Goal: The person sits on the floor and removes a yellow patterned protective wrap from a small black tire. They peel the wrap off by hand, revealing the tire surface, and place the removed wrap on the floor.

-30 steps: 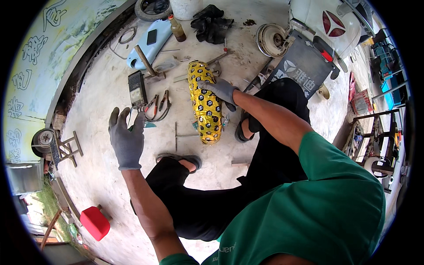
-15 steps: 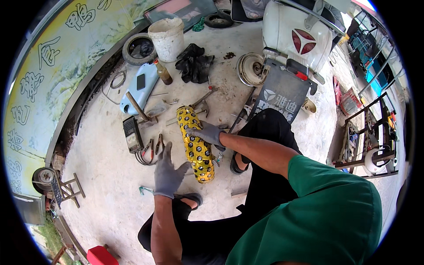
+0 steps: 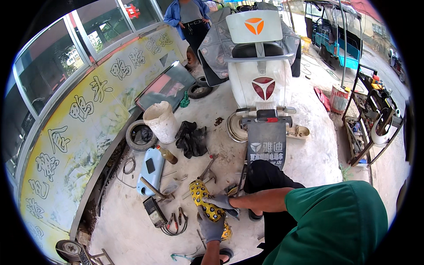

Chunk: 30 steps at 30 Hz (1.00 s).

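A long yellow package [image 3: 199, 191], wrapped in shiny film with black round marks, lies on the concrete in front of me. My left hand [image 3: 211, 226], in a grey glove, grips its near part from the left side. Across its middle, from the right, lies my right hand [image 3: 219, 202], also gloved and closed against the wrap. Left of the package are a black meter box [image 3: 154, 213] and its cable clamps [image 3: 180, 217]. Just past its far end sits a hammer-like tool [image 3: 207, 170]. A wooden-handled hammer [image 3: 152, 187] is farther left. Some fingertips are hidden.
Ahead stands a white scooter [image 3: 251, 99] with a dark mud flap [image 3: 266, 141]. A white bucket [image 3: 160, 123], black plastic bag [image 3: 192, 140], bottle [image 3: 167, 155] and light blue panel [image 3: 151, 168] are at left. Another person [image 3: 191, 20] stands behind; a tool rack [image 3: 353, 128] is right.
My view has lifted, bringing in the scooter's top and a standing person. My left hand has come from beside the package onto it; my right hand stays on it.
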Tool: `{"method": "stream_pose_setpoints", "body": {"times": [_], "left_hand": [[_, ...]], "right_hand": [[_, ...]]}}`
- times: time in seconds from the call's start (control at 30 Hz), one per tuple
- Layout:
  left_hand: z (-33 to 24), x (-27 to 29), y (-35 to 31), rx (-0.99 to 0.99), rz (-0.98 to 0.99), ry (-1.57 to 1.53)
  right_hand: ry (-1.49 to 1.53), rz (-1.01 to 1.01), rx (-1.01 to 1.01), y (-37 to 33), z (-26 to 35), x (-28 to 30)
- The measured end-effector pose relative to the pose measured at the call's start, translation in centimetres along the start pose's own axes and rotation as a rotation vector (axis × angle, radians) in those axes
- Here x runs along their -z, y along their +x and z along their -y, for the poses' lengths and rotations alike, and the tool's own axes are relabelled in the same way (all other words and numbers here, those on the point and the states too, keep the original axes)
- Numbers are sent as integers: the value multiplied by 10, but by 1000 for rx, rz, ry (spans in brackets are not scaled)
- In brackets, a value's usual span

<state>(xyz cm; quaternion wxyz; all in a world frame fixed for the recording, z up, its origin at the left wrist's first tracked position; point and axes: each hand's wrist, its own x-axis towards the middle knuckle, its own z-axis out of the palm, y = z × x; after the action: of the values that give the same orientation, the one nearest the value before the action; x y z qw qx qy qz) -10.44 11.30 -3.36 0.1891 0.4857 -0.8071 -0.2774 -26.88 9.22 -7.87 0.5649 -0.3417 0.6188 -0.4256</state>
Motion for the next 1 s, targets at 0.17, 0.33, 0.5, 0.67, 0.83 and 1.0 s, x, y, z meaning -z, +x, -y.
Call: {"method": "stream_pose_setpoints", "body": {"times": [0.17,0.33,0.5,0.67,0.83,1.0], "left_hand": [[-5,1,1,-1,7,-73],[31,-9,11,-90,-95,-259],[39,-10,11,-120,-123,-232],[55,-19,18,-25,-169,-277],[54,-10,12,21,-108,-154],[4,13,-9,-201,-103,-159]], "right_hand": [[118,68,31,45,-55,2],[1,168,86,11,-28,-3],[-105,154,52,-62,36,-1],[-3,177,-14,-52,19,1],[-19,165,-7,-66,29,-3],[-135,80,94,-49,16,3]]}}
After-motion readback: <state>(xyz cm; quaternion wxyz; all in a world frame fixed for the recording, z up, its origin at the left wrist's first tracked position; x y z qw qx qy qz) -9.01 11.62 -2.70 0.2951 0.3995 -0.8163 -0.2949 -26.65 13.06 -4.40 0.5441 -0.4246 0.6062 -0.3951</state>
